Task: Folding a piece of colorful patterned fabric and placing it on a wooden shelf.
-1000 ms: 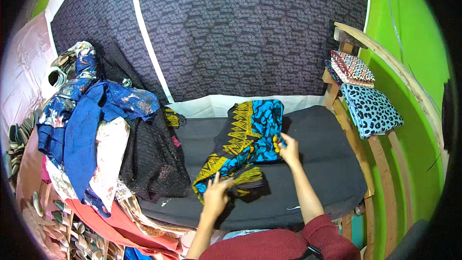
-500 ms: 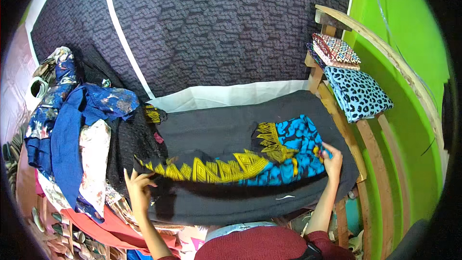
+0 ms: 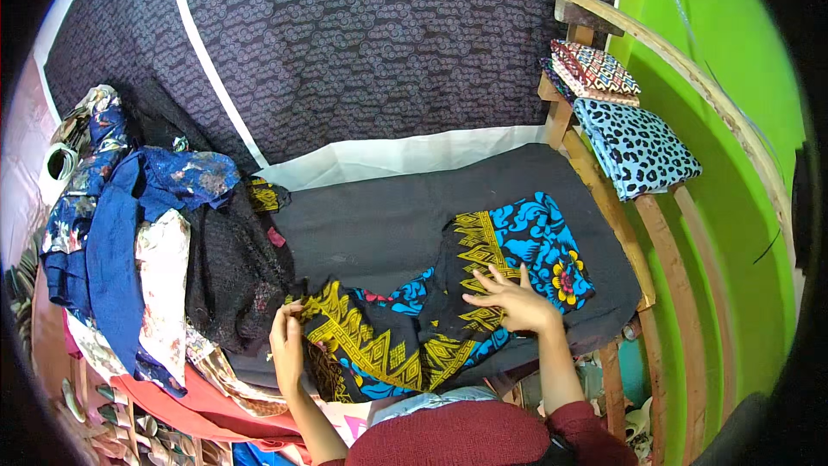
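Note:
A black cloth with blue swirls and yellow zigzag bands lies in loose folds on a dark-covered padded surface. My left hand pinches its left end, beside the heap of clothes. My right hand rests on the cloth's right part with fingers spread and stretched. Beneath that hand the cloth lies fairly flat, with a red and yellow flower showing at its right edge. Between my hands the cloth bunches and sags toward my body.
Heaped clothes at the left include a blue garment and a black lacy one. On the wooden slats at the right sit a folded blue leopard-spotted cloth and folded patterned cloths. Shoes show at lower left.
My right hand has let go of the cloth's right edge and moved left onto it. My left hand has come right and now grips the left end. The stretched strip has slackened into folds.

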A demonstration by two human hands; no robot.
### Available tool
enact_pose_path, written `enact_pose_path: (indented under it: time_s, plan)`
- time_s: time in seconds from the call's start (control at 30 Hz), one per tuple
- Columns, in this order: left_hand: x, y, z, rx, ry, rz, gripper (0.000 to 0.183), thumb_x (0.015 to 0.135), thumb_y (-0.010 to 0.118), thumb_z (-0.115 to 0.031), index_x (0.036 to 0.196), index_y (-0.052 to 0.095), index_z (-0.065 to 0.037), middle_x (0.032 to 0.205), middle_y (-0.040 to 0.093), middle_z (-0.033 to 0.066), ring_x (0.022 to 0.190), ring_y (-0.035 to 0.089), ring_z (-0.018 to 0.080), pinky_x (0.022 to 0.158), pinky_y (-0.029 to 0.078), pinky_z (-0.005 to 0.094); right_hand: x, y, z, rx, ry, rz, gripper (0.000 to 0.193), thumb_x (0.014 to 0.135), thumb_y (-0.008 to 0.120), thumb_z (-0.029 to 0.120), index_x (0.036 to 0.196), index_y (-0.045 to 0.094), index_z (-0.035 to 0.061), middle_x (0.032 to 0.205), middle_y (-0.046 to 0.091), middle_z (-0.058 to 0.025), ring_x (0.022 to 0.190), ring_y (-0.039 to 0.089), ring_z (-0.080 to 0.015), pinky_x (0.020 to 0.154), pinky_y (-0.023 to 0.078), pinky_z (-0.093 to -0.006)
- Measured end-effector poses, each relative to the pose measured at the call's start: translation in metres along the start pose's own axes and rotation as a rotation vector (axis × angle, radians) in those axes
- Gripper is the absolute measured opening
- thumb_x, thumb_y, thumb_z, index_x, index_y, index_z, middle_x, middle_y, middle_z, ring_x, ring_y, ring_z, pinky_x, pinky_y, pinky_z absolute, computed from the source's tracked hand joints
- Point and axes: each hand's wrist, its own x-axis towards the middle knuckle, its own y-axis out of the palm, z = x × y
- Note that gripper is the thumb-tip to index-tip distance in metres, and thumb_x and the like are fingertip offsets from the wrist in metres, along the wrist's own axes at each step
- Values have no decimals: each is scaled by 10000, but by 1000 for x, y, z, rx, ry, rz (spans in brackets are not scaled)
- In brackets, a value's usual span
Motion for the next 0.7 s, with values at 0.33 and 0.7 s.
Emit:
enact_pose_path:
  time_s: [0.33, 0.7]
  plan:
    - [-18, 41, -29, 823, 187, 238, 1052, 444, 792, -203, 1388, 327, -189, 1476, -39, 235, 1330, -49, 491, 1012, -8, 641, 89, -66, -45, 447, -332, 20, 210, 801, 555, 152, 947, 627, 19, 845, 655, -115, 864, 629, -240, 715, 482, -318]
    - [36, 60, -53, 854, 255, -125, 604, 770, 637, -376, 1294, 450, -141, 1463, 230, 120, 1356, 118, 379, 1006, 70, 652, 132, -85, -33, 153, -124, -996, 267, 822, 556, 171, 1062, 604, 63, 1017, 633, -129, 974, 577, -290, 855, 420, -405]
